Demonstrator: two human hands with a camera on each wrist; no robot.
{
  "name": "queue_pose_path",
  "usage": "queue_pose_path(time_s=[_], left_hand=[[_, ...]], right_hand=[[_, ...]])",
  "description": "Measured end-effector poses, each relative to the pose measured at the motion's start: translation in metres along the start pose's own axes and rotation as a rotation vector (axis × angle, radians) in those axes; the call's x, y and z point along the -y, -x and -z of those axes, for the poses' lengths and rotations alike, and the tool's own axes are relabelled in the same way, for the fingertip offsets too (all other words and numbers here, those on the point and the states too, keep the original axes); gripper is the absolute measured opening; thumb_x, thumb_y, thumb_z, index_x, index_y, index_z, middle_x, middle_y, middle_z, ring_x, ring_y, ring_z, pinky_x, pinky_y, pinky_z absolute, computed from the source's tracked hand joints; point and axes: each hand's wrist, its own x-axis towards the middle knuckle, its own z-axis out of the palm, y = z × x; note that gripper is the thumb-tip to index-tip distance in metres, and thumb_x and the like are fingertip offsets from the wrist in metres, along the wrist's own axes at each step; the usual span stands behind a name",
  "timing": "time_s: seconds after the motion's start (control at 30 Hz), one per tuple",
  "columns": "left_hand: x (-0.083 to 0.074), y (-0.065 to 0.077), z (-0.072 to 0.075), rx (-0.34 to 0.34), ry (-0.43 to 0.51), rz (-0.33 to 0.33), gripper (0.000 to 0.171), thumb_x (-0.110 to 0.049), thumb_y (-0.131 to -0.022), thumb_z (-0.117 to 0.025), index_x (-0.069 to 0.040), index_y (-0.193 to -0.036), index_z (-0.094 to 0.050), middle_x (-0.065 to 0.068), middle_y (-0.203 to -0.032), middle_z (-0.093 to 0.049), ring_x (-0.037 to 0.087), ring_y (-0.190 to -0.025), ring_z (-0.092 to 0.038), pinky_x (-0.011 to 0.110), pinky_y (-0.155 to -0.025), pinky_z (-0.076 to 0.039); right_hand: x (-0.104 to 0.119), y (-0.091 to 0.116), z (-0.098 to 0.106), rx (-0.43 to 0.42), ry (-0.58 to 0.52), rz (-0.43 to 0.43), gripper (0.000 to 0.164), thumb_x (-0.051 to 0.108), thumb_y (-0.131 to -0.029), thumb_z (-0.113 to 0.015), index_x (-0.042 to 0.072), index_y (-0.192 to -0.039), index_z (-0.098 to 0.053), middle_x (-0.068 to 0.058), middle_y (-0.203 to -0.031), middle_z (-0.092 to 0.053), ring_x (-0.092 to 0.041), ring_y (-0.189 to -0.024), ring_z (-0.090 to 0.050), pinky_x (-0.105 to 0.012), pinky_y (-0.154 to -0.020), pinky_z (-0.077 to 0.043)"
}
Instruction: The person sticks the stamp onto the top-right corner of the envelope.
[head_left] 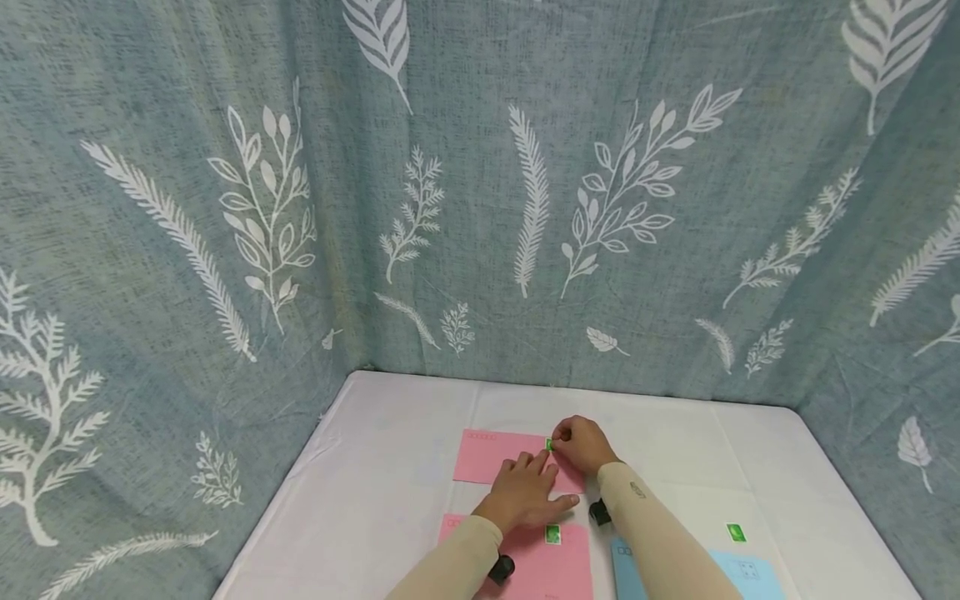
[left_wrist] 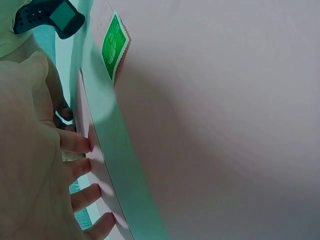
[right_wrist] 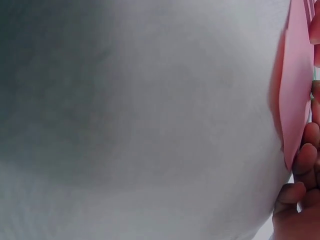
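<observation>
The far pink envelope lies flat on the white table. The left hand rests over its near edge, fingers spread and the grip slack, holding nothing. A green stamp sits at the envelope's far right corner — the right hand, fingers curled, pinches its edge in a close grip. Nearer the person than that envelope lies the near pink envelope, bearing a second stamp. The blue envelope, partly under the right sleeve, lies nearer and to the right of the far pink envelope — with a loose stamp just beyond the blue one.
</observation>
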Motion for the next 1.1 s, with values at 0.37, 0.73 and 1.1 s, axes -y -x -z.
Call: queue_pose_path(time_s=[0.37, 0.73, 1.1], left_hand=[[0.001, 0.003, 0.000, -0.010, 0.027, -0.004, 0.082, -0.079, -0.096, -0.026, -0.024, -0.155, -0.044, 0.002, -0.164, -0.032, 0.023, -0.145, -0.035, 0.047, -0.110, -0.035], [0.001, 0.001, -0.001, 0.018, 0.066, 0.020, 0.083, -0.080, -0.095, -0.025, -0.027, -0.156, -0.044, 0.009, -0.164, -0.030, 0.026, -0.149, -0.030, 0.048, -0.114, -0.031], [0.002, 0.004, 0.002, 0.033, 0.059, 0.013, 0.080, -0.078, -0.097, -0.027, -0.026, -0.155, -0.044, 0.008, -0.165, -0.028, 0.024, -0.149, -0.029, 0.046, -0.114, -0.030]], right_hand=[[0.005, 0.001, 0.001, -0.001, 0.009, -0.033, 0.012, 0.015, -0.089, -0.078, 0.014, -0.078, -0.072, 0.005, -0.071, -0.061, -0.012, -0.069, -0.056, -0.035, -0.070, -0.049], [0.006, 0.002, 0.009, 0.004, -0.105, -0.168, 0.014, 0.018, -0.095, -0.069, 0.010, -0.088, -0.079, 0.001, -0.086, -0.072, -0.016, -0.084, -0.063, -0.043, -0.084, -0.051], [0.007, 0.001, 0.014, 0.002, -0.204, -0.254, 0.018, 0.017, -0.096, -0.064, 0.008, -0.089, -0.077, -0.001, -0.088, -0.070, -0.019, -0.083, -0.059, -0.036, -0.077, -0.048]])
